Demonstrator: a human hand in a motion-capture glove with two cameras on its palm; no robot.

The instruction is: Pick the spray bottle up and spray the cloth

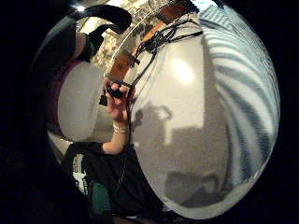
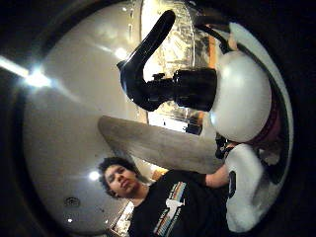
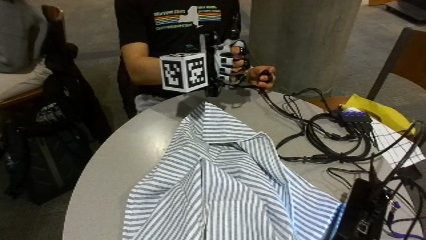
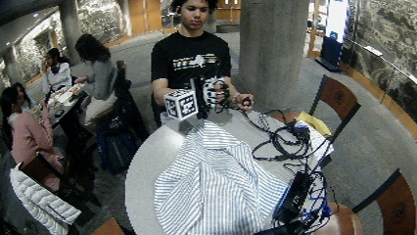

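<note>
My gloved right hand (image 3: 227,61) is raised over the far edge of the round grey table (image 3: 126,155) and grips the spray bottle. Its white body (image 2: 242,96) and black spray head with trigger (image 2: 168,84) fill the thumb side palm view; the bottle (image 1: 79,100) also shows in the little finger side view. In the outside view the hand largely hides it. The blue-and-white striped cloth (image 3: 226,190) lies spread across the table, below and in front of the hand. The bare left hand (image 3: 261,76) holds a small black object beside the gloved one.
A tangle of black cables (image 3: 319,135) and a black device (image 3: 363,210) lie on the table's right side, near a yellow sheet (image 3: 376,112). A concrete pillar (image 3: 299,40) and a chair (image 3: 399,60) stand behind. A dark bag (image 3: 46,145) sits on the floor at the left.
</note>
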